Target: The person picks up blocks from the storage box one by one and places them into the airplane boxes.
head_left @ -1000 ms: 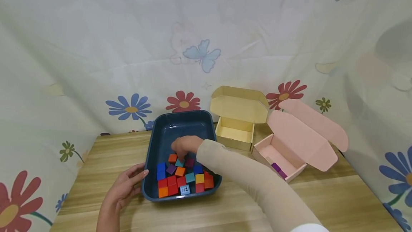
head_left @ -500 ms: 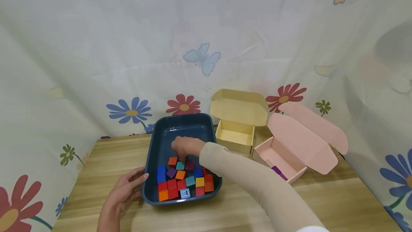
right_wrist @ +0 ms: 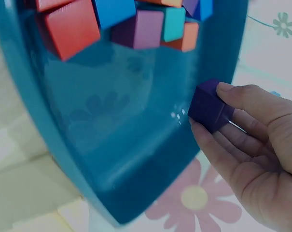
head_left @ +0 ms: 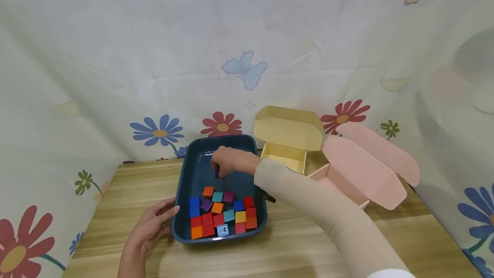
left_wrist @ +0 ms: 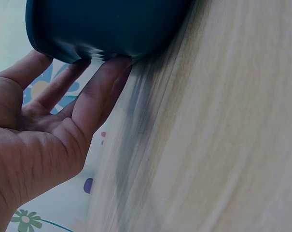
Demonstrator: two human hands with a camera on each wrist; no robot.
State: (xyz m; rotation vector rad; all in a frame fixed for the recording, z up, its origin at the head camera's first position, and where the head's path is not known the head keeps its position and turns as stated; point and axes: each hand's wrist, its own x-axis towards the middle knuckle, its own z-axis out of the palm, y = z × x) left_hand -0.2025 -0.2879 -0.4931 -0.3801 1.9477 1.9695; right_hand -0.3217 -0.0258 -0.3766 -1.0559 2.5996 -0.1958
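Note:
My right hand point(head_left: 230, 161) pinches a dark purple cube point(right_wrist: 209, 107) between thumb and fingers, held up over the far half of a dark blue tray point(head_left: 200, 151). Beneath it in the tray, several coloured cubes lie grouped toward the near end. Among them are a teal cube point(head_left: 218, 197), an orange cube point(head_left: 208, 191) and a plum cube point(head_left: 228, 197). A light blue cube point(head_left: 222, 230) with a printed face sits at the near wall. My left hand point(head_left: 148, 225) rests against the tray's left side, its extended fingertips point(left_wrist: 118, 63) touching the outer wall.
Right of the tray stands an open yellow box point(head_left: 287, 151), partly behind the right sleeve point(head_left: 308, 196). Farther right is an open pink box point(head_left: 347, 192), its near part hidden by that sleeve. A wood-grain table point(head_left: 146, 183) carries everything, with a flower-printed cloth point(head_left: 247, 33) behind.
My right hand has risen from among the cubes and moved away from me, with a purple cube now showing in its fingers. My left hand stays at the tray's side.

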